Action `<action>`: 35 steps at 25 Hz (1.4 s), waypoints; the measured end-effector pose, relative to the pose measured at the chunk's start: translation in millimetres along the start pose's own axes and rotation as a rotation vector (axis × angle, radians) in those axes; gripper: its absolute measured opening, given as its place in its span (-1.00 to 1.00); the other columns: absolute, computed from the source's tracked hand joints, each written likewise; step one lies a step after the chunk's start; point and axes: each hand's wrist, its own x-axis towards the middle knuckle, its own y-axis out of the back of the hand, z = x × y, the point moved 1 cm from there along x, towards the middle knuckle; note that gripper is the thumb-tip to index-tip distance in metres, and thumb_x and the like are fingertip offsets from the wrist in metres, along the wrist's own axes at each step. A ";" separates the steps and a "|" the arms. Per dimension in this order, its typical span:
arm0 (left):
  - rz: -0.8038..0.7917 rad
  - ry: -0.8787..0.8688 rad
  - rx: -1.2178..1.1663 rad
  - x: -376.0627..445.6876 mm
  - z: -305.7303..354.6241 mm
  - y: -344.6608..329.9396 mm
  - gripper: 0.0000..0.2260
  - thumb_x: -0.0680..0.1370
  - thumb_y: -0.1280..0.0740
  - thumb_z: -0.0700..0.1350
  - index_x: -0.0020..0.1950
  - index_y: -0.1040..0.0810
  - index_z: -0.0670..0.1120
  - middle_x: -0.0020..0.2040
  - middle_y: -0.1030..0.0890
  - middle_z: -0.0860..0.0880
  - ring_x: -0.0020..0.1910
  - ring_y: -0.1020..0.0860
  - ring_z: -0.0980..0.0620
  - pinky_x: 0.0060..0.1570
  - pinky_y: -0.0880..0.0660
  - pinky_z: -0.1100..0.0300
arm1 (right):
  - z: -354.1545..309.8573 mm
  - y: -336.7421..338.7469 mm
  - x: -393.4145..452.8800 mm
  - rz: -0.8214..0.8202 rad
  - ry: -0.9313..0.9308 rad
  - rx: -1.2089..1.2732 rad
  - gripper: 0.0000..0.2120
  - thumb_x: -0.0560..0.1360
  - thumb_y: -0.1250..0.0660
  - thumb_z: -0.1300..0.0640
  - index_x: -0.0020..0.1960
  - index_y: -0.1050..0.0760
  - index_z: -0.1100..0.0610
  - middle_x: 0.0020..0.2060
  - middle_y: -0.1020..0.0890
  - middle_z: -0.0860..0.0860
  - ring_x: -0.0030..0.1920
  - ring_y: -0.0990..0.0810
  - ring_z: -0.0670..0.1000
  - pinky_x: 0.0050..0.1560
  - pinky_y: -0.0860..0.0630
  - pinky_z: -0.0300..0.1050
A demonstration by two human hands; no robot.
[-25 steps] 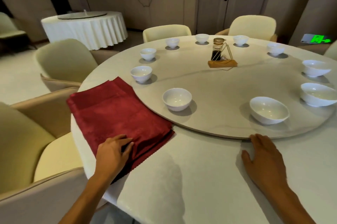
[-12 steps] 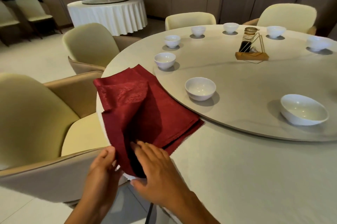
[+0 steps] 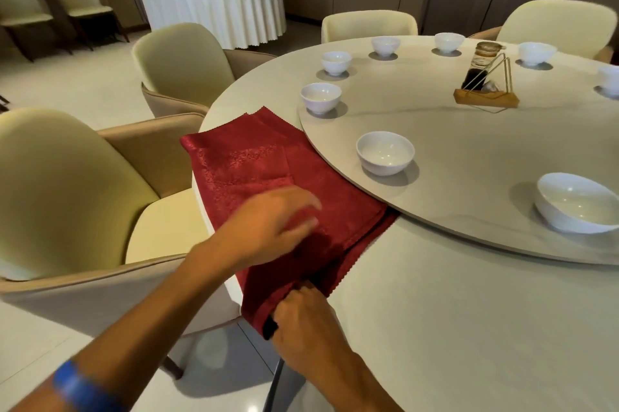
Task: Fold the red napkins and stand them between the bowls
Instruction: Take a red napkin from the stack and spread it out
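A stack of red napkins lies on the round table's left edge, partly tucked under the raised turntable. The top napkin's far corner is folded back on itself. My left hand hovers blurred over the stack's near part, fingers loosely curved, holding nothing that I can see. My right hand pinches the near corner of a napkin at the table's edge. White bowls ring the turntable; the nearest bowl sits just right of the napkins, a larger bowl farther right.
A wooden condiment stand with a dark bottle sits mid-turntable. Cream chairs crowd the table's left side and far rim. Another round table with a white cloth stands behind.
The lifted top napkin has dropped back onto the stack. My left hand moved from the napkin's near corner to above the stack; my right hand now pinches that corner.
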 end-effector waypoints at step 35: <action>-0.229 0.687 -0.047 -93.0 -56.9 -11.8 -0.75 0.54 -0.38 -0.03 -0.25 -0.45 -0.13 -0.33 -0.51 -0.07 -0.34 -0.49 -0.08 -0.39 -0.30 0.10 | 47.1 4.7 34.1 0.119 -0.081 0.075 -0.52 0.43 -0.29 0.39 0.31 -0.55 0.11 0.23 -0.59 0.01 0.09 -0.53 0.12 0.04 -0.61 0.05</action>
